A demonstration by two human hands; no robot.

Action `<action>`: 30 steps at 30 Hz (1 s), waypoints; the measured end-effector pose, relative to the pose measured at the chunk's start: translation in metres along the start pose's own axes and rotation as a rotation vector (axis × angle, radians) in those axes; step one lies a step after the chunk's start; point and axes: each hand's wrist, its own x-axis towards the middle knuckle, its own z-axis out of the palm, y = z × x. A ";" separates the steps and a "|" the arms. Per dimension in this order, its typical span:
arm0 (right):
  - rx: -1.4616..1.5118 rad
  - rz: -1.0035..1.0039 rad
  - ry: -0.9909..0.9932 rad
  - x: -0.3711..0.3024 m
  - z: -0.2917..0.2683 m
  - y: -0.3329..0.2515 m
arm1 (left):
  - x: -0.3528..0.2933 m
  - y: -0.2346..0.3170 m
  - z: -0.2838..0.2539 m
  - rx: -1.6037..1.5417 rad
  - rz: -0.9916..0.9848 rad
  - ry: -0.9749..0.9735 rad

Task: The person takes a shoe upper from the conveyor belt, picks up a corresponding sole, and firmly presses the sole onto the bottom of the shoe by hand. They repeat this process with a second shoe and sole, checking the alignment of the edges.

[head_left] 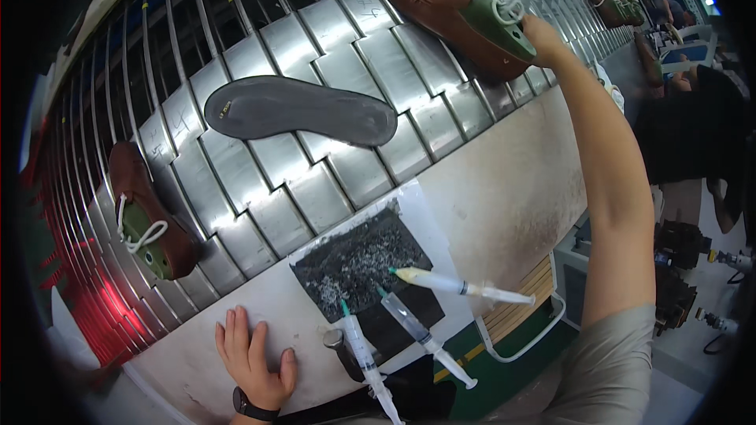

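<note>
Grey sleeve [618,370], brown and green laced shoe [449,20]

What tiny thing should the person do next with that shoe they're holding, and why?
I'd guess: pull the brown shoe a little closer, toward the white ledge. The right hand has hold of its green end, out at the end of a stretched arm. The left hand lies on the ledge, holding nothing, so it could probably help.
</note>
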 end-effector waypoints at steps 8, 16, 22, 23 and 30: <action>0.668 0.604 0.526 0.063 -0.017 0.051 | -0.013 -0.009 0.006 0.010 -0.022 -0.027; 0.787 0.171 0.307 0.206 -0.122 -0.055 | -0.033 -0.001 0.013 0.028 -0.086 0.034; 0.096 -0.088 0.064 0.314 -0.123 -0.139 | -0.031 0.003 0.021 0.008 -0.088 0.052; -0.015 -0.011 0.057 0.314 -0.112 -0.153 | -0.031 0.004 0.020 0.012 -0.102 0.050; 0.063 0.266 0.143 0.259 -0.079 -0.185 | -0.019 0.005 0.015 0.014 -0.096 0.084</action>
